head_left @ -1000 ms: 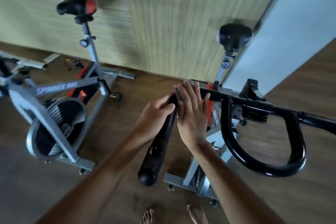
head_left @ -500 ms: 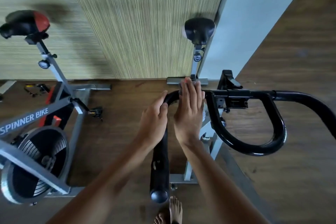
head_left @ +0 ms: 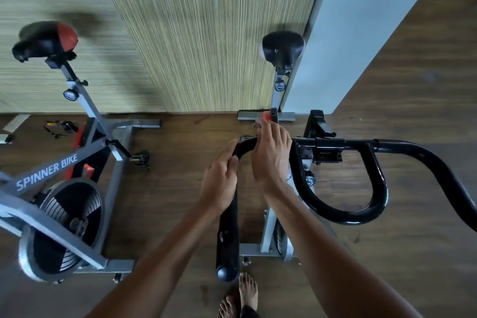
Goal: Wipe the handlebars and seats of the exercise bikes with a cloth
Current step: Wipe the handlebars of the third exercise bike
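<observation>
Left grip (head_left: 222, 181) is curled round the left arm of the black handlebar (head_left: 228, 240), with the thumb on top of the tube just below the bend. Right grip (head_left: 271, 155) lies over the bend itself, fingers straight and pressed together, flattening the cloth (head_left: 256, 125) against the bar. Only a grey scrap of the cloth shows past the fingertips; the rest is hidden under the palm. The two grips sit near each other but apart, with bare tube between them.

The handlebar belongs to the near bike (head_left: 268, 230), directly below me; its inner loop and right arm sweep off to my right. The black seat (head_left: 282, 50) of this bike stands at the far end, close to the ribbed wall panel (head_left: 206, 33).

To my left, well apart, I note a second bike (head_left: 85, 157) with a grey frame lettered SPINNER BIKE and a black-and-red seat (head_left: 46, 39). Small loose parts (head_left: 60, 126) lie on the wooden floor (head_left: 413, 111) beside it — too small to identify. Bare feet (head_left: 247, 292) stand by the near end of the handlebar's left arm.
</observation>
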Tool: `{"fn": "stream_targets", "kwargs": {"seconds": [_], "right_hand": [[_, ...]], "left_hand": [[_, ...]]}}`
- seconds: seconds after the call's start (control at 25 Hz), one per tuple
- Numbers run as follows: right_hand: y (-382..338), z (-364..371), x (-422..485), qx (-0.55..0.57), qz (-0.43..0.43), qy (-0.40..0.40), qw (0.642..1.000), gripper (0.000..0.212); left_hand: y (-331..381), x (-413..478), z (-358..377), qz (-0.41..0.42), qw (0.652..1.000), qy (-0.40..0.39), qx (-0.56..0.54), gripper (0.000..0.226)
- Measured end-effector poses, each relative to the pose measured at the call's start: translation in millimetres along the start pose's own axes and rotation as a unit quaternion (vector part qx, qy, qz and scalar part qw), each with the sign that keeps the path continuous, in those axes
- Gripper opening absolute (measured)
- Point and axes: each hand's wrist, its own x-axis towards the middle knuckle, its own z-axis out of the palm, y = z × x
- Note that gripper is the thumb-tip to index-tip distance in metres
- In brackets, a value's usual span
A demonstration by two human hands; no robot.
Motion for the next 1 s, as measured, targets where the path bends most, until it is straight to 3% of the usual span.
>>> {"fn": "stream_targets", "kwargs": {"seconds": [0.2,0.28,0.36,0.52,0.68,1.0], "right_hand": [[-5,-10,16,-0.056,-0.051,-0.095,0.993,0.035],[-1,-4,1,-0.102,-0.017,-0.110,0.989,0.043],[2,1,-11,-0.082,0.006,-0.089,0.993,0.046],[13,6,-13,-0.015,-0.038,-0.008,0.999,0.031],[11,10,-14,-0.037,-0.038,0.000,0.999,0.040],[-12,-35,-34,0.129,0.036,-0.021,0.991,0.039]], "left_hand": [[1,-1,-1,-0.005,1.000,0.002,0.017,0.042],[1,-3,-1,-0.004,1.000,0.014,0.001,0.042],[2,-4,0,-0.016,1.000,0.015,-0.008,0.042],[3,-4,1,-0.030,0.999,0.017,-0.014,0.041],[3,-5,2,-0.040,0.999,0.017,-0.007,0.042],[-6,-33,-25,-0.004,1.000,-0.024,-0.014,0.042]]}}
